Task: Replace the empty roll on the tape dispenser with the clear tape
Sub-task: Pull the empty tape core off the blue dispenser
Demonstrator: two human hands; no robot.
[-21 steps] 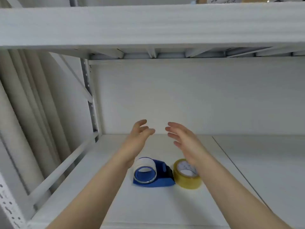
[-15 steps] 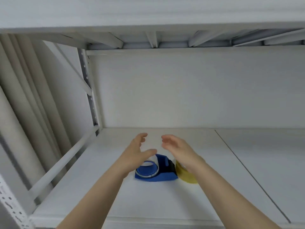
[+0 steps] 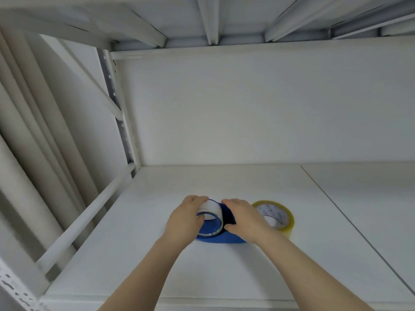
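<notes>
A blue tape dispenser lies on the white shelf. On its hub sits a white empty roll. My left hand is wrapped around that roll, fingers over its top and thumb at its rim. My right hand grips the dispenser's blue body from the right, covering most of it. A roll of clear yellowish tape lies flat on the shelf just right of my right hand, partly hidden by it.
The white shelf board has a seam running diagonally at the right. An upper shelf with ribs is overhead. A perforated upright post and a side rail stand at the left, with pale curtain folds beyond.
Both hands came down from above the shelf onto the dispenser. The left hand closed on the empty roll and the right hand on the blue body. The camera tilted down.
</notes>
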